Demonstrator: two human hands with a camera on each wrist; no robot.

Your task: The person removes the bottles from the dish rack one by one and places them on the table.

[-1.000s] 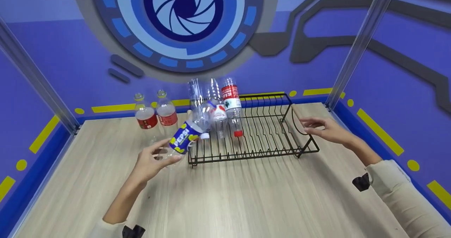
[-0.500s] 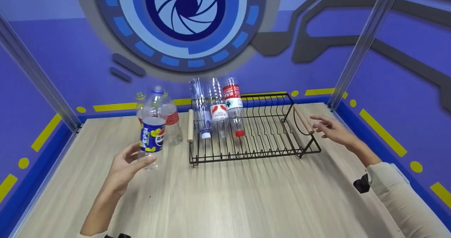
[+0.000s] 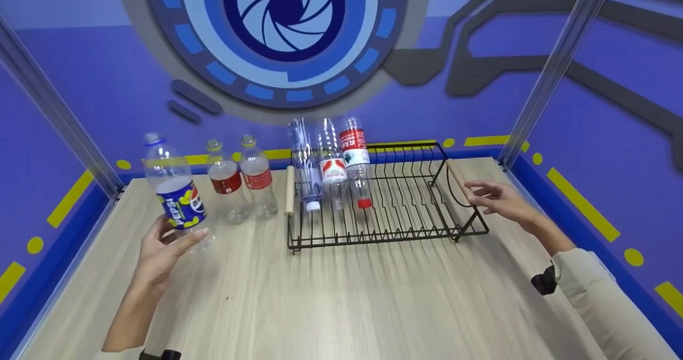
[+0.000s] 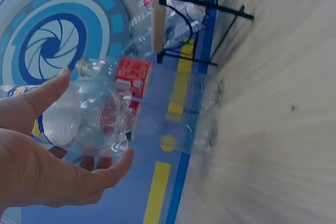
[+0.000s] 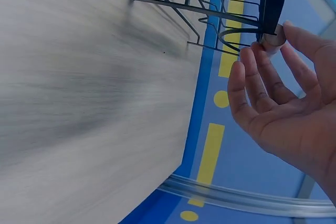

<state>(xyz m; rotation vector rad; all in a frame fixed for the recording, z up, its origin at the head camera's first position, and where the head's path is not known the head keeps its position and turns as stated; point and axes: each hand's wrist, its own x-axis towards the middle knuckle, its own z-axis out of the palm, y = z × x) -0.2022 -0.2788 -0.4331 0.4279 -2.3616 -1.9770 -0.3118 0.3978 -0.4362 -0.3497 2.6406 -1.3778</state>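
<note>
On the left, my left hand (image 3: 163, 253) grips a clear plastic Pepsi bottle (image 3: 181, 202) with a blue and yellow label low on its body. The bottle stands nearly upright, cap end up. In the left wrist view the thumb and curled fingers lie on either side of the bottle (image 4: 86, 114). At the right, my right hand (image 3: 501, 205) is at the wooden handle (image 3: 460, 181) of a black wire dish rack (image 3: 373, 237). In the right wrist view its thumb and fingertips pinch the end of that handle (image 5: 274, 39).
Two clear bottles with red labels (image 3: 226, 184) (image 3: 258, 180) stand upright left of the rack. Three clear bottles lean cap-down in the rack's left part: one with a white cap (image 3: 312, 206), one with a red-and-white label (image 3: 333, 169), one with a red cap (image 3: 364, 203). Blue walls (image 3: 80, 82) enclose the table.
My left hand has carried the Pepsi bottle from over the rack's left end to the far left, turning it from tilted to nearly upright. My right hand has come onto the wooden handle.
</note>
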